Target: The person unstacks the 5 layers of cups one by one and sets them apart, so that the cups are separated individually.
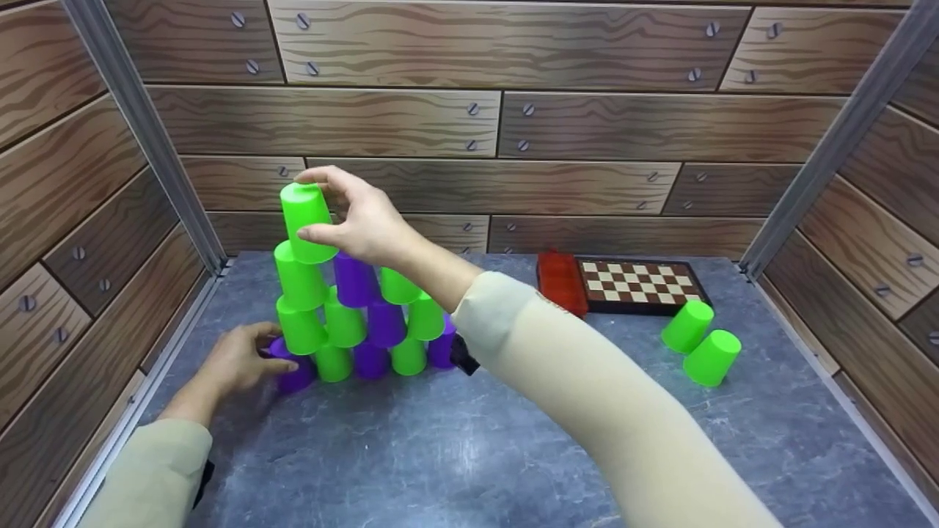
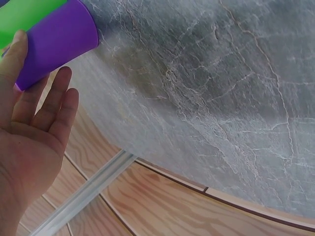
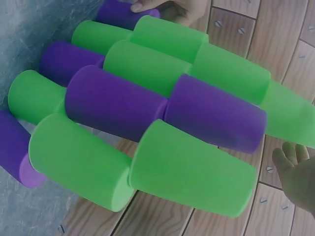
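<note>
A pyramid of upturned green and purple cups (image 1: 367,323) stands on the grey table at the left. My right hand (image 1: 363,220) grips the top green cup (image 1: 307,220) on the pyramid's left column, thumb in front and fingers over its top. In the right wrist view that top green cup (image 3: 290,115) points away and only my fingertips (image 3: 293,162) show. My left hand (image 1: 242,359) holds the bottom-left purple cup (image 1: 295,374) between thumb and fingers. The left wrist view shows the thumb (image 2: 14,49) lying along this purple cup (image 2: 56,42).
A folding chessboard (image 1: 638,284) with a red tray (image 1: 561,282) lies at the back right. Two loose green cups (image 1: 700,343) stand in front of it. Wood-pattern walls (image 1: 88,242) with metal corner posts close in the grey table (image 1: 455,447) on three sides.
</note>
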`<action>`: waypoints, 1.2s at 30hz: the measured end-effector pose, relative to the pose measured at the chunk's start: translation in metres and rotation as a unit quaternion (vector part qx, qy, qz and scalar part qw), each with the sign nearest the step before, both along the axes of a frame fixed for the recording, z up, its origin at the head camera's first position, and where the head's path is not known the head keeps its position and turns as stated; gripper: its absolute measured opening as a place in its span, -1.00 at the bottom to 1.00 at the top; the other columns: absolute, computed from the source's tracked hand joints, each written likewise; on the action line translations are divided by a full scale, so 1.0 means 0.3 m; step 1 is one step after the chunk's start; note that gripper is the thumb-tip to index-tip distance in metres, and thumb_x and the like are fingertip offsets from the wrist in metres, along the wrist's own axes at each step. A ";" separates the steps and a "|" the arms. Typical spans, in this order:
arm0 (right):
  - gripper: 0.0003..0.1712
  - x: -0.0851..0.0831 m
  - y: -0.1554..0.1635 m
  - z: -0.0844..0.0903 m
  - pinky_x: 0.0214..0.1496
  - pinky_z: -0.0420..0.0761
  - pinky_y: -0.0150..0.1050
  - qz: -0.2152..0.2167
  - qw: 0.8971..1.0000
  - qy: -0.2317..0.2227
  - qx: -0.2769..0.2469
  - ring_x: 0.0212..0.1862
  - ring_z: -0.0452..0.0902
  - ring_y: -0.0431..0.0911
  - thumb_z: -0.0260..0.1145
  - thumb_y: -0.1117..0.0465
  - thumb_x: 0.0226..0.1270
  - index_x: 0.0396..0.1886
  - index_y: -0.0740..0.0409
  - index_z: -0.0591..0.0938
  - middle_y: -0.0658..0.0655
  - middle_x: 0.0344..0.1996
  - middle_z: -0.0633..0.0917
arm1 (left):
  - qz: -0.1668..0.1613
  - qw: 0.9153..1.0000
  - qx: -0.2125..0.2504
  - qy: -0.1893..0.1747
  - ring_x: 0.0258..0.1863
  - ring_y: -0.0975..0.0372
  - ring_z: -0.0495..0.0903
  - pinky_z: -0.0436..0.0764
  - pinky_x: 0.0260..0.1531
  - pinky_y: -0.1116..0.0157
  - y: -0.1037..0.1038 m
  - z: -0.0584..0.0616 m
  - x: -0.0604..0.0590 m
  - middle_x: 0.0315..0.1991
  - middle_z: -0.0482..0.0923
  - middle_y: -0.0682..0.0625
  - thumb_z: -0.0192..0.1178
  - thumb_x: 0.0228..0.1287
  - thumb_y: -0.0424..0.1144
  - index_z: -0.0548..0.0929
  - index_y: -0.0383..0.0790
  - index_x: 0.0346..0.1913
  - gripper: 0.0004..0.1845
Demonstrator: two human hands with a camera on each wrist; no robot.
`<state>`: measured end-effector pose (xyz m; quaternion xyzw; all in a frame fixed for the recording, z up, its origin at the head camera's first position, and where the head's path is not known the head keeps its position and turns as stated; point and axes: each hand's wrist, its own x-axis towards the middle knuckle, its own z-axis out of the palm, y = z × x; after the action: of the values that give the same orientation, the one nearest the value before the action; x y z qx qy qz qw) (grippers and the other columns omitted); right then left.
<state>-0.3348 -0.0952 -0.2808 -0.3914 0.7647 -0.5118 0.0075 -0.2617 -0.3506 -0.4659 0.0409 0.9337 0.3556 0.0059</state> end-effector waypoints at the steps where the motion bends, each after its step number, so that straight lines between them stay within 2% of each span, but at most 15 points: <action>1: -0.29 -0.001 -0.002 -0.005 0.19 0.65 -0.32 0.000 1.000 -0.002 -0.001 0.17 0.62 -0.21 0.57 0.30 0.34 0.44 0.00 0.52 0.03 0.18 0.69 | 0.000 1.000 0.001 0.000 0.05 -0.18 0.72 0.65 0.15 -0.18 0.000 0.000 0.000 0.02 0.74 -0.35 0.62 0.14 -0.27 0.67 -0.43 0.16 -0.43; 9: -0.31 -0.008 -0.007 -0.022 0.12 0.66 -0.37 -0.009 1.000 -0.008 0.003 0.12 0.65 -0.16 0.53 0.36 0.35 0.41 -0.05 0.52 0.06 0.11 0.71 | -0.001 1.000 0.002 0.003 0.04 -0.18 0.72 0.65 0.15 -0.19 0.001 -0.002 0.001 0.01 0.75 -0.35 0.62 0.14 -0.27 0.67 -0.43 0.15 -0.44; 13: -0.31 -0.005 0.001 -0.019 0.11 0.68 -0.36 -0.006 1.000 -0.005 -0.011 0.11 0.67 -0.15 0.53 0.39 0.34 0.40 -0.01 0.52 0.09 0.09 0.71 | 0.000 1.000 0.004 -0.001 0.05 -0.18 0.72 0.63 0.18 -0.19 0.001 -0.003 -0.004 0.02 0.74 -0.35 0.61 0.15 -0.27 0.67 -0.42 0.16 -0.45; 21: -0.32 0.001 0.068 0.022 0.14 0.68 -0.31 0.001 1.000 -0.007 -0.020 0.15 0.65 -0.15 0.51 0.37 0.36 0.42 0.01 0.49 0.08 0.13 0.70 | -0.001 1.000 -0.008 0.004 0.07 -0.21 0.71 0.65 0.14 -0.19 -0.007 -0.005 -0.002 0.03 0.74 -0.36 0.62 0.15 -0.26 0.67 -0.42 0.17 -0.43; 28: -0.32 -0.007 0.215 0.049 0.22 0.69 -0.19 0.004 0.998 -0.009 -0.061 0.17 0.67 -0.04 0.51 0.43 0.30 0.38 0.12 0.51 0.18 0.15 0.70 | 0.003 1.000 -0.007 -0.002 0.09 -0.23 0.70 0.65 0.15 -0.20 -0.006 -0.001 0.000 0.05 0.72 -0.38 0.62 0.17 -0.24 0.65 -0.43 0.19 -0.41; 33: -0.25 -0.012 0.366 0.045 0.21 0.71 -0.09 0.005 0.996 0.022 -0.086 0.13 0.69 0.04 0.52 0.47 0.23 0.42 0.18 0.51 0.21 0.12 0.72 | 0.007 1.000 -0.006 -0.009 0.09 -0.23 0.69 0.65 0.15 -0.19 -0.004 -0.001 0.002 0.06 0.71 -0.39 0.61 0.17 -0.22 0.63 -0.45 0.22 -0.38; 36: -0.19 -0.018 0.469 0.028 0.19 0.73 -0.04 -0.011 0.996 0.035 -0.086 0.12 0.70 0.06 0.52 0.47 0.21 0.47 0.17 0.49 0.21 0.12 0.72 | 0.005 1.000 -0.008 -0.011 0.09 -0.24 0.68 0.65 0.15 -0.20 -0.003 0.000 0.004 0.06 0.70 -0.40 0.61 0.17 -0.20 0.61 -0.46 0.23 -0.35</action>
<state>-0.3402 0.0455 -0.2724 -0.3993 0.7221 -0.5619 -0.0587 -0.2606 -0.3516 -0.4660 0.0317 0.9366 0.3488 0.0150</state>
